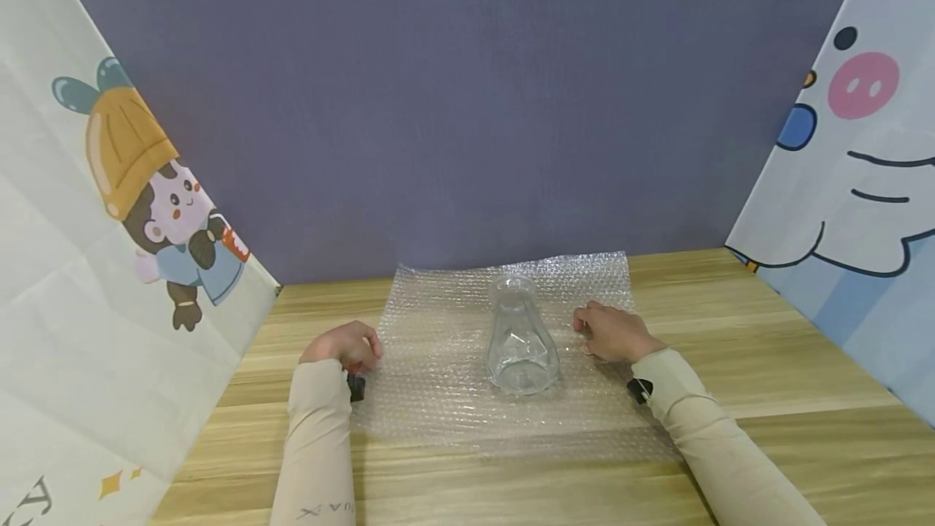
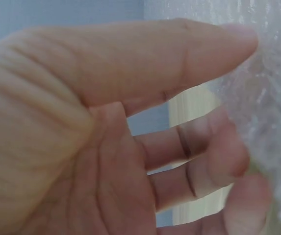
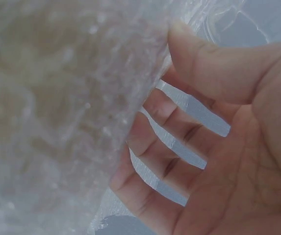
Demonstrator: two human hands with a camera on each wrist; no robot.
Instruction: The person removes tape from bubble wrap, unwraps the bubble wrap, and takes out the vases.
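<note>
A clear glass vase with a narrow neck and a wide faceted body stands on a sheet of bubble wrap. My left hand is at the sheet's left edge, its fingers loosely bent. The left wrist view shows its thumb apart from the fingers, the wrap right by the fingertips. To the right of the vase, my right hand is over the wrap with relaxed fingers. In the right wrist view its fingertips meet the wrap, and whether they press on it is unclear.
The wrap lies on a wood-grain table. A dark grey-blue panel rises behind the table's far edge. Cartoon-printed white sheets flank it, one on the left and one on the right.
</note>
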